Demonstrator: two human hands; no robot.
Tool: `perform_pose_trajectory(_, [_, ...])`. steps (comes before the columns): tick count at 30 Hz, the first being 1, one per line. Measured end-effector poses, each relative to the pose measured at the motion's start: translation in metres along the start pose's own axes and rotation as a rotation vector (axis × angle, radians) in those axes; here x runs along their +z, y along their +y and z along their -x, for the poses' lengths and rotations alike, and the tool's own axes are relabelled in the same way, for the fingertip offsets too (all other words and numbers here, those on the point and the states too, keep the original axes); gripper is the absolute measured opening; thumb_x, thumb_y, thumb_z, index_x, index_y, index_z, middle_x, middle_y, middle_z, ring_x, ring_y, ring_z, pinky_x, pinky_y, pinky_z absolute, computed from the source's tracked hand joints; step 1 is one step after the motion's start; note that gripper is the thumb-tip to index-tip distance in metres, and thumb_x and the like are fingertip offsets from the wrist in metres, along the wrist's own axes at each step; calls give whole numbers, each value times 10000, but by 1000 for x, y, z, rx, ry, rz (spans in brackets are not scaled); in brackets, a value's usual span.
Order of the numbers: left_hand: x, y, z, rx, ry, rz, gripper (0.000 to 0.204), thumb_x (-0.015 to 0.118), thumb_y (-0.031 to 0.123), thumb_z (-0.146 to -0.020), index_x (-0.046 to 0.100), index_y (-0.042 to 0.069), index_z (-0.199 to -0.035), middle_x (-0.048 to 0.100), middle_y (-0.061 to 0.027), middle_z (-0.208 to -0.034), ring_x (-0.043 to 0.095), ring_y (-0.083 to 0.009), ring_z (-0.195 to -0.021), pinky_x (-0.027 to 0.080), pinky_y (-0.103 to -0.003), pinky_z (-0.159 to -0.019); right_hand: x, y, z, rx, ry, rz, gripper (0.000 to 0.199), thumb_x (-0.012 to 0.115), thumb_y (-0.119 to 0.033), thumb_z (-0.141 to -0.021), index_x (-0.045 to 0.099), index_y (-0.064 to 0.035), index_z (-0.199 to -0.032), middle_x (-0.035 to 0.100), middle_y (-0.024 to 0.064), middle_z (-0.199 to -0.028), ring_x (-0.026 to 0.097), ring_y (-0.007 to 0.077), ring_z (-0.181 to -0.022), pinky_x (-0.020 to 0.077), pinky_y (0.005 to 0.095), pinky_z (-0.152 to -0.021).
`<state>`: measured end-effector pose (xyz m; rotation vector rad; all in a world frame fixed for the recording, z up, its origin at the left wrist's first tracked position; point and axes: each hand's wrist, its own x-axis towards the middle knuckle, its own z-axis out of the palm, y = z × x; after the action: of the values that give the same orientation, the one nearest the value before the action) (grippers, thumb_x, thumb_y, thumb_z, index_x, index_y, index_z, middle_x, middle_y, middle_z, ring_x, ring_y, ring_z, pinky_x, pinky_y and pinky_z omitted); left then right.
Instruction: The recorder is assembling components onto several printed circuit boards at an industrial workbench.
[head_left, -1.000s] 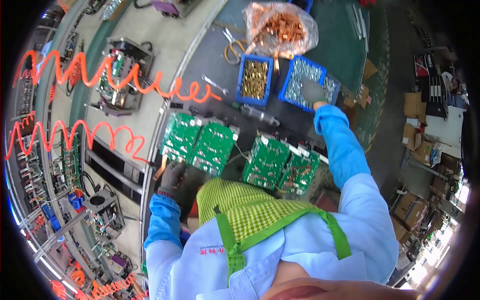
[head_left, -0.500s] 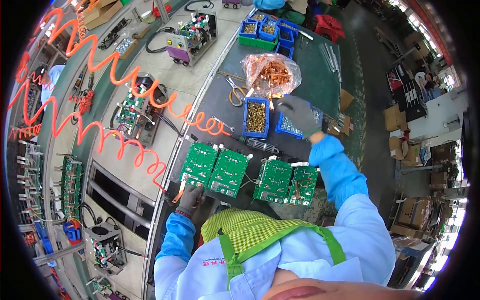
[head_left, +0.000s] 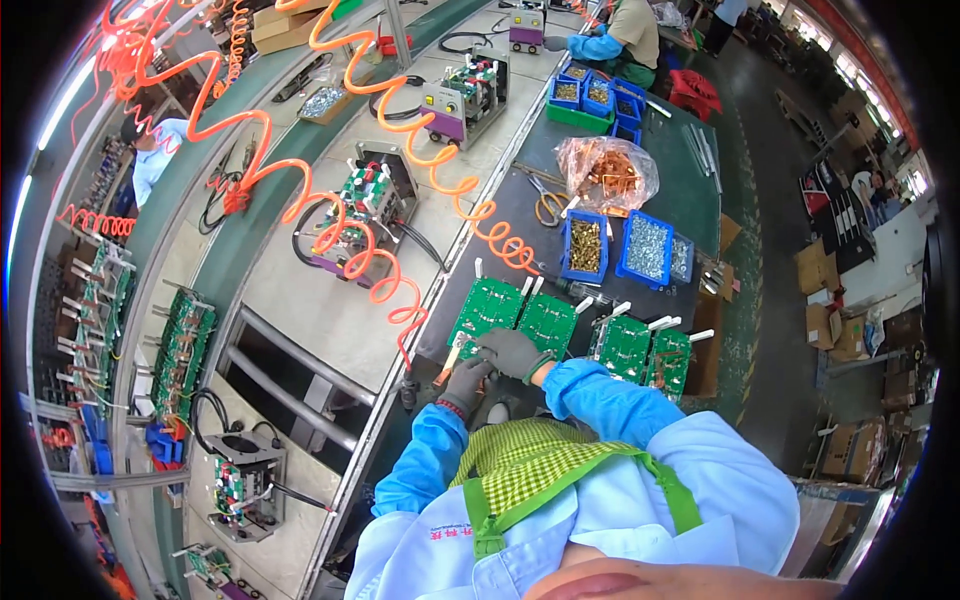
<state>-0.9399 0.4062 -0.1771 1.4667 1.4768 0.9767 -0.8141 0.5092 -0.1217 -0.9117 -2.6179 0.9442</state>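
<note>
Both my hands, in grey gloves, meet at the near edge of the leftmost green circuit board (head_left: 488, 308). My left hand (head_left: 464, 386) has its fingers bent together at the board's near corner, beside a copper strip (head_left: 446, 367) that sticks out there. My right hand (head_left: 510, 354) reaches over the same edge, its fingers drawn together and touching the left fingertips. Whatever small part lies between the fingers is hidden. A second green board (head_left: 547, 325) stands just right of it, and two more boards, a third (head_left: 622, 348) and a fourth (head_left: 670, 362), stand farther right.
Beyond the boards are a blue bin of brass screws (head_left: 584, 246), a blue bin of silver screws (head_left: 647, 250), scissors (head_left: 549, 206) and a plastic bag of copper pieces (head_left: 612, 176). An orange coiled hose (head_left: 400, 308) hangs at left. A co-worker (head_left: 625, 40) is at the far end.
My right hand has come back from the silver-screw bin to the leftmost board, beside my left hand. The left hand stays at that board's corner. The whole view has shifted.
</note>
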Motion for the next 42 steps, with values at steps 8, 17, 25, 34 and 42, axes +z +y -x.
perform_pose_trajectory(8, [-5,19,-5,-697,84,1002,116,572,151,-841,576,38,-866,561,-33,-702,495,-67,-561,363,-154,-437,-4,1,6,15,-46,40,233,544,-256,-850,614,-93,-1002,594,125,-972,575,316,-897,472,427,-763])
perform_pose_trajectory(17, [-8,15,-6,-759,31,1112,112,567,99,-856,539,16,-926,553,-66,-787,546,-110,-636,405,-157,-449,-4,0,10,51,37,-22,268,520,-252,-874,617,-96,-1070,575,141,-1016,573,318,-918,481,399,-790])
perform_pose_trajectory(25, [-3,13,-2,-614,53,1053,147,555,179,-873,563,37,-909,568,-33,-780,546,-82,-661,414,-161,-495,-17,-5,18,-6,7,-24,261,549,-240,-855,636,-86,-1046,606,124,-985,575,295,-929,482,388,-803])
perform_pose_trajectory(34, [-2,6,0,-345,53,744,165,563,203,-870,565,44,-913,577,-38,-769,544,-91,-620,409,-179,-483,-4,-7,23,41,58,25,226,525,-273,-865,636,-107,-971,601,116,-1012,581,303,-944,482,411,-777])
perform_pose_trajectory(42, [-2,5,2,-427,-5,712,237,551,-6,-791,570,31,-1024,540,-54,-895,542,-128,-751,444,-216,-544,-4,-9,19,83,40,15,234,502,-262,-885,597,-115,-1041,591,125,-1034,581,313,-936,481,409,-783])
